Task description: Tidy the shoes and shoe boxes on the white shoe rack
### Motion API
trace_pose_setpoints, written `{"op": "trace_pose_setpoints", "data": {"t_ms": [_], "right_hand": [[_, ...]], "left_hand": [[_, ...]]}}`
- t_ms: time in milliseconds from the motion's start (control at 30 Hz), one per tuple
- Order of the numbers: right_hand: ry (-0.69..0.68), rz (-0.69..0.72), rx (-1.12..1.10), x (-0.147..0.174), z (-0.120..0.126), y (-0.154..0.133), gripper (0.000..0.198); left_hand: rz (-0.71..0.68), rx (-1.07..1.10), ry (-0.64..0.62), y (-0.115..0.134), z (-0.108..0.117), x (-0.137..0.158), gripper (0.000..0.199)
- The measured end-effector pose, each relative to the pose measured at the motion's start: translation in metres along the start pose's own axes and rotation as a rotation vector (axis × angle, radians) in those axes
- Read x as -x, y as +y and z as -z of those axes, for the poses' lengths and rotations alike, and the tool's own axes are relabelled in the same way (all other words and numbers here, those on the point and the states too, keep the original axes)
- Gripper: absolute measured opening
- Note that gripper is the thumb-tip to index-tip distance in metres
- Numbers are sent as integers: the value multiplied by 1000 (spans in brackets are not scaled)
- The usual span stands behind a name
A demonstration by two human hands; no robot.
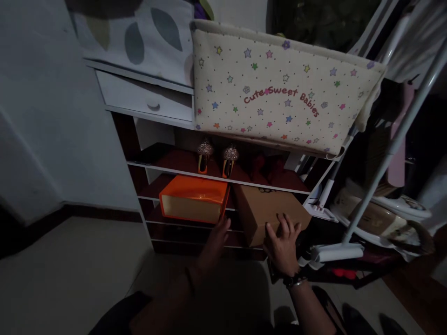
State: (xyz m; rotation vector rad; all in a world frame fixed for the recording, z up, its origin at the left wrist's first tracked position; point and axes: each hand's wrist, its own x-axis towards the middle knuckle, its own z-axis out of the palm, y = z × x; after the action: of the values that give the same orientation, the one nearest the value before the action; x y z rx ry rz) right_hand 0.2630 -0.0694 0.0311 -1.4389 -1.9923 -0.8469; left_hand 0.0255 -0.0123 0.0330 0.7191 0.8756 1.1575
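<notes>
A brown cardboard box (260, 207) sticks out of a low shelf of the white rack (216, 177). My right hand (282, 244) rests flat on its near top edge, fingers spread, a dark band at the wrist. My left hand (216, 239) reaches toward the gap between this box and an orange shoebox (193, 197) on the same shelf, fingertips close to the orange box's corner. Neither hand visibly grips anything.
Two glittery heeled shoes (216, 156) and dark red shoes (270, 170) sit on the shelf above. A cream star-print fabric bin (279, 93) and a white drawer (146, 97) are higher up. A white metal stand (377, 181) and clutter crowd the right. Pale floor (70, 274) lies left.
</notes>
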Motion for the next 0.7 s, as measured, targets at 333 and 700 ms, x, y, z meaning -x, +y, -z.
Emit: {"op": "trace_pose_setpoints", "data": {"t_ms": [333, 700], "right_hand": [[28, -5, -97, 35, 50, -24, 72], [256, -767, -645, 111, 93, -44, 100]], "left_hand": [[23, -90, 34, 5, 17, 6, 34], [120, 182, -337, -1, -2, 23, 65]]}}
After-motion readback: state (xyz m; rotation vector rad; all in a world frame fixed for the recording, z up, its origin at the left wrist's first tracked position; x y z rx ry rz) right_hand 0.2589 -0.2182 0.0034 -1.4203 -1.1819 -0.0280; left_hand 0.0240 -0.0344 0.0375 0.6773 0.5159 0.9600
